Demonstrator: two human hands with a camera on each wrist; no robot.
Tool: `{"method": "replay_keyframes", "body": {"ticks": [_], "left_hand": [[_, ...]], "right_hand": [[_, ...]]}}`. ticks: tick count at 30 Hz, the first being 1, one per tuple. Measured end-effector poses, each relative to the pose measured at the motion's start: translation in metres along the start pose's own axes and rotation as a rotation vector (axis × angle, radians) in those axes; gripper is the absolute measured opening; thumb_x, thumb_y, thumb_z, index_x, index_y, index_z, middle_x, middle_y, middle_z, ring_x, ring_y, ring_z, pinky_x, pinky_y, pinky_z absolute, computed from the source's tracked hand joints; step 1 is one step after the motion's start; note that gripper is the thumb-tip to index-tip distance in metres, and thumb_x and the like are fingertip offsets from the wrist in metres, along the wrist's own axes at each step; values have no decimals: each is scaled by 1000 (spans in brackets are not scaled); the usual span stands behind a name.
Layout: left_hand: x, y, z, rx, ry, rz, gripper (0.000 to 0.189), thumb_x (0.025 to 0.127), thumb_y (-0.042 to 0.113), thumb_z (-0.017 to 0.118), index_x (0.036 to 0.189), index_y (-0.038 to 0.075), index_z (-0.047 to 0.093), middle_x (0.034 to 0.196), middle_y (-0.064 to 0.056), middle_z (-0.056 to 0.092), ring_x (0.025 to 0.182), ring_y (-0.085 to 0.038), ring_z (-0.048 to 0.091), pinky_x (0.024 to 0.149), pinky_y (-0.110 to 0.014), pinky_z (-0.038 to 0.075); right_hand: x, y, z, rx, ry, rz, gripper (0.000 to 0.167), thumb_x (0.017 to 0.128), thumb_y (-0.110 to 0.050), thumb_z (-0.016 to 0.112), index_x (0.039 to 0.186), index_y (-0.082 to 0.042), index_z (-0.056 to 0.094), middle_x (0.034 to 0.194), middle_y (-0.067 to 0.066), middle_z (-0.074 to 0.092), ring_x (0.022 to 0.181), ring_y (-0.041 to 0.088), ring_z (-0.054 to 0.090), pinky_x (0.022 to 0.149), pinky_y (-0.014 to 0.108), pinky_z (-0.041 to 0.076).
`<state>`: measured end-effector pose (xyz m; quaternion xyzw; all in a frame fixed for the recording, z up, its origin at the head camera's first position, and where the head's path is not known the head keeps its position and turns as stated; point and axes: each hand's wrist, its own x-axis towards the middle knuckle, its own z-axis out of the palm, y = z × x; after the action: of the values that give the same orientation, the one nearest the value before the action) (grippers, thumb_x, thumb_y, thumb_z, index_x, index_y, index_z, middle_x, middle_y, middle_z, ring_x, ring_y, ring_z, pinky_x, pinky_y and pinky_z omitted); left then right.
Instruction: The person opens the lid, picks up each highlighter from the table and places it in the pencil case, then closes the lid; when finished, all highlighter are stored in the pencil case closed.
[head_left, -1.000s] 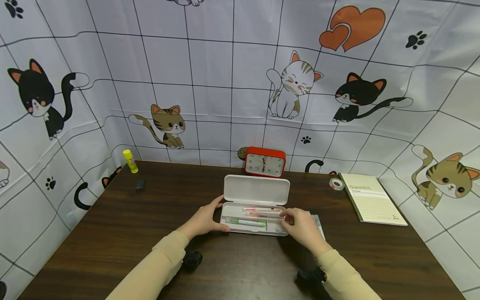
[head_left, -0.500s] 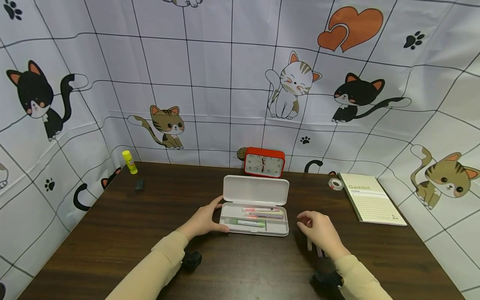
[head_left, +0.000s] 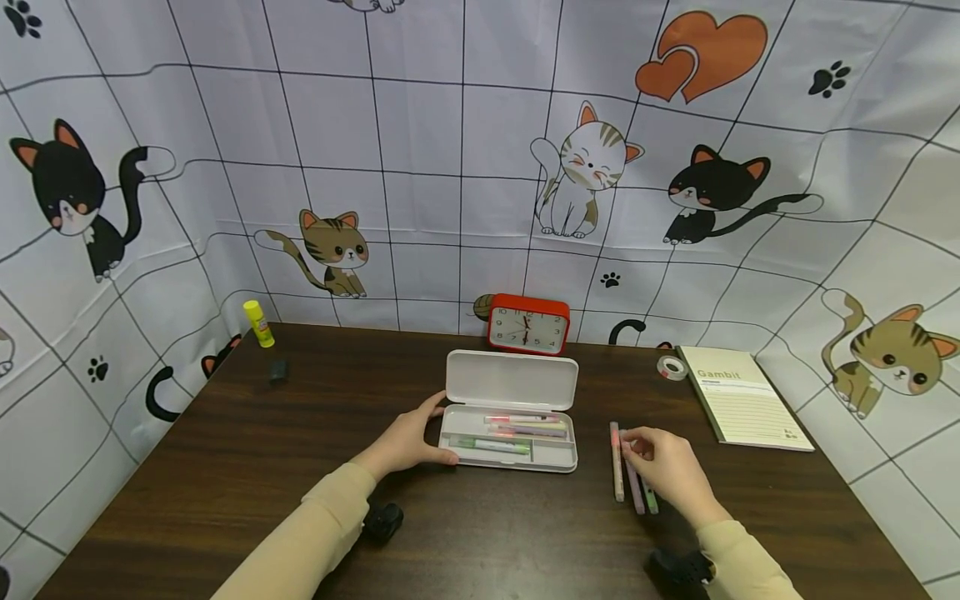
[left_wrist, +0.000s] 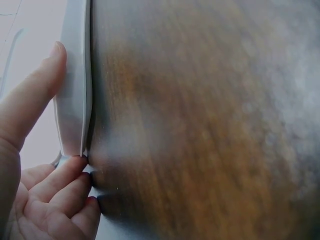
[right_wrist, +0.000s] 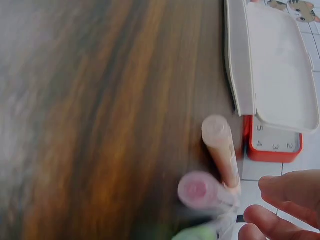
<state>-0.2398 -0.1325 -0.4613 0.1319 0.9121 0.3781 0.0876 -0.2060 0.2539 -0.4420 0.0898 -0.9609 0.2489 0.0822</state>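
Note:
A white pencil case (head_left: 553,456) lies with its lid (head_left: 512,380) raised, several pens inside, among them a green pen (head_left: 493,446) in the front compartment. My left hand (head_left: 405,439) grips the case's left end, thumb at the front edge and fingers round the end. To the right of the case, a peach pen (head_left: 617,467), a purple pen (head_left: 636,492) and a green-ended pen (head_left: 652,500) lie side by side on the table. Over their far ends is my right hand (head_left: 670,468), fingers loosely bent. The right wrist view shows its fingertips (right_wrist: 270,184) apart from the pens, holding nothing.
Behind the case stands a red alarm clock (head_left: 529,325). A notebook (head_left: 742,400) and a roll of tape (head_left: 672,368) lie at the right. A yellow glue stick (head_left: 259,323) and a small dark block (head_left: 279,371) are at the far left of the table (head_left: 480,533).
My right hand has moved from the case's right side to the right, over the loose pens, and uncovered more of them. My left hand stays on the case.

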Motion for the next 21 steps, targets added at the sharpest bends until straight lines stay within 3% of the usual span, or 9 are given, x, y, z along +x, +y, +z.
{"method": "replay_keyframes", "body": {"ticks": [21], "left_hand": [[0, -2, 0, -6, -3, 5, 108, 68, 38, 86, 151, 9, 23, 142, -15, 47, 133, -35, 39, 107, -53, 32]], "right_hand": [[-11, 18, -7, -17, -53, 28, 21, 79, -6, 72, 98, 1, 68, 69, -2, 60, 61, 11, 51, 55, 29, 43]]}}
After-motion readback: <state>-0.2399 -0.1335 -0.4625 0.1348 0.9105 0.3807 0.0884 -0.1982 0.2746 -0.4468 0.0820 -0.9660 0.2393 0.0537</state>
